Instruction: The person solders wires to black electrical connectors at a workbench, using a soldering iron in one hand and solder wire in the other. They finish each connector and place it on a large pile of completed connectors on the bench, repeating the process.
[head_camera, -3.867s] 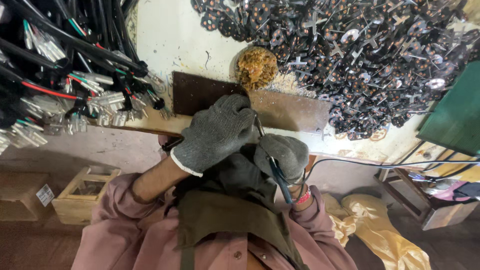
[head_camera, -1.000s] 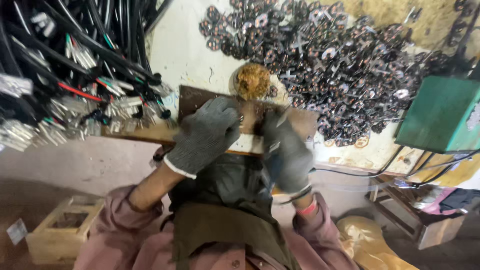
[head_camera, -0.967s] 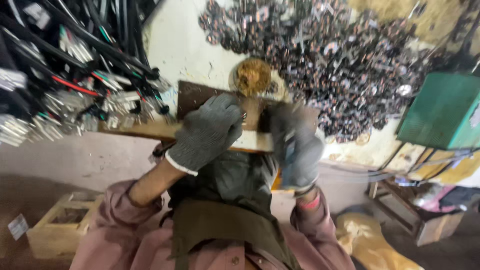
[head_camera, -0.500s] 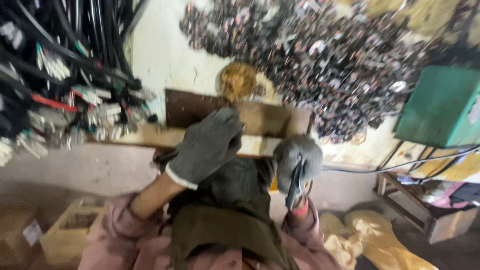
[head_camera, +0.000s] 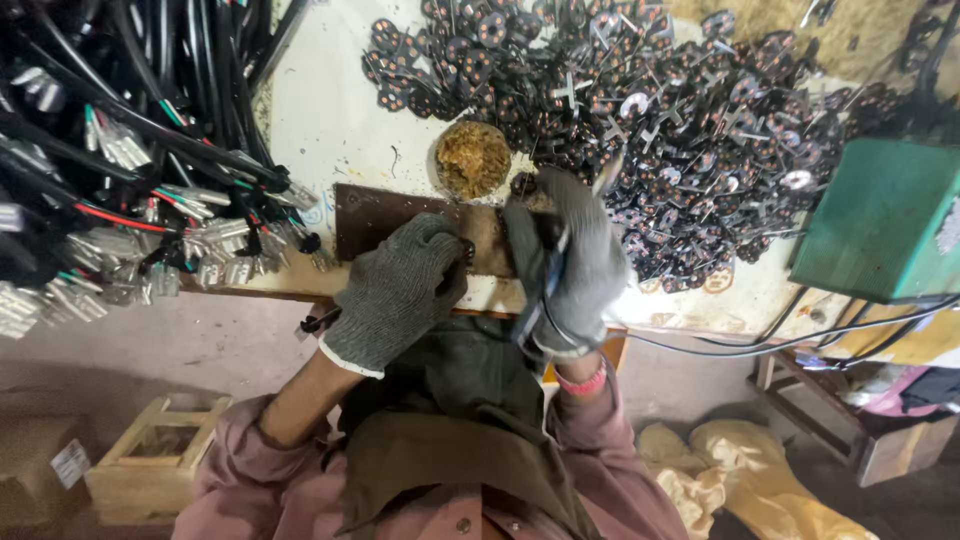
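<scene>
**Gloved hands at a brown plate on a crowded bench**

The white workbench (head_camera: 330, 110) fills the far half of the view. On its left lies a thick tangle of black cables (head_camera: 110, 140) with metal terminals at their ends and some red and green cores showing. Across the far right spreads a wide heap of small dark round parts (head_camera: 680, 120), many with orange dots and metal prongs. At the right edge stands a green box (head_camera: 880, 220), with thin black wires running from under it along the near edge of the bench. On the floor, near left, is a small wooden crate (head_camera: 150, 465); near right, a yellow cloth (head_camera: 760, 480).

At the bench's near edge lies a flat brown plate (head_camera: 400, 215). Just beyond it sits a small round dish of yellow-brown paste (head_camera: 473, 158).

The left hand (head_camera: 400, 290), in a grey knit glove, rests curled on the plate's near edge; whether it grips anything cannot be told. The right hand (head_camera: 570, 260), gloved likewise, is closed around a thin dark tool (head_camera: 545, 275) with a blue cord, its fingers reaching toward the heap.
</scene>
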